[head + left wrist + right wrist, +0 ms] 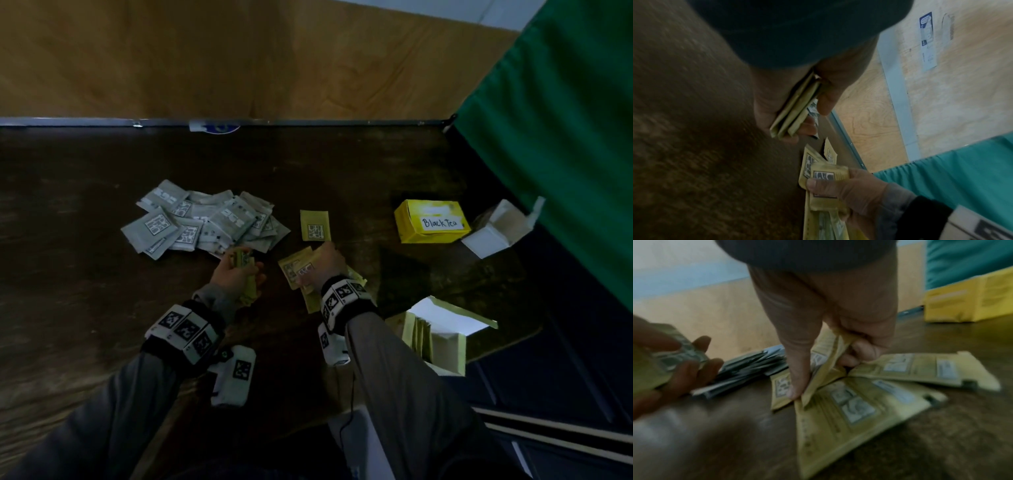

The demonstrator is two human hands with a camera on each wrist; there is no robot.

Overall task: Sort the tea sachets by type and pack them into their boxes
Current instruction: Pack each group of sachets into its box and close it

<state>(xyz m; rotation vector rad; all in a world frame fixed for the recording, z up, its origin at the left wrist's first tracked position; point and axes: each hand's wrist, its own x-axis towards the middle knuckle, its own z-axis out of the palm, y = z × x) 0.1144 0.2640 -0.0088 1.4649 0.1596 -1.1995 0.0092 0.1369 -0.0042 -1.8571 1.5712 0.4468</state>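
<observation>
Gathering yellow sachets [301, 270] off the table [85, 212].
Right hand [327, 265] pinches several fanned ones; left hand [236, 272] clamps a stack [793, 112]. Loose grip could spill them beside the grey pile [205, 219].

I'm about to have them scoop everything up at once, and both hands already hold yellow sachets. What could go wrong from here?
1. The left hand grips a folded stack of yellow sachets right beside the grey sachet pile; a grey one could get swept in.
2. The right hand pinches a loose fan of yellow sachets; some may slip out on the way to the open box.
</observation>
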